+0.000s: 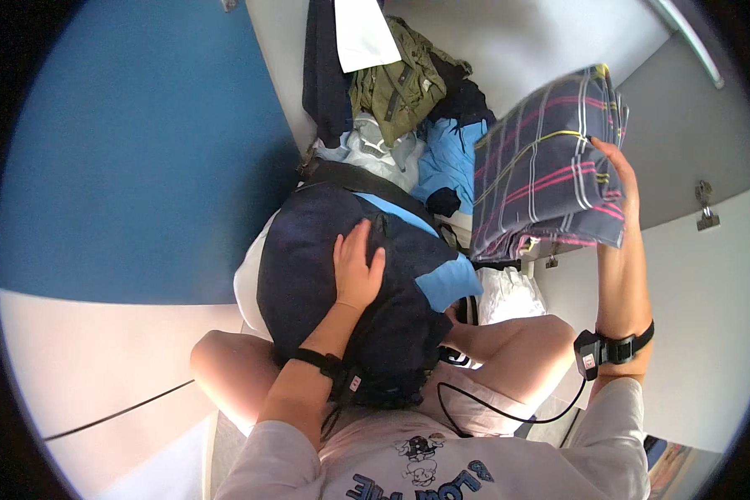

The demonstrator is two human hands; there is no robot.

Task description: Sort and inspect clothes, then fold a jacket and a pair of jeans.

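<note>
My left hand [357, 265] lies flat, fingers apart, on a large navy garment [312, 250] heaped between my knees. Light-blue fabric [448, 282] shows at the right side of that heap. Raised to the right, my right hand [622, 178] grips a folded grey plaid cloth [537, 156] with pink, yellow and white lines. Its thumb is on the near face; the other fingers are hidden behind the folds.
Beyond the heap are an olive-green jacket [397, 81], a clear plastic bag [381, 159] and a light-blue garment [453, 153]. A white plastic bag [509, 294] sits right. A blue panel [144, 156] stands left; a hinged white door [694, 300] stands right.
</note>
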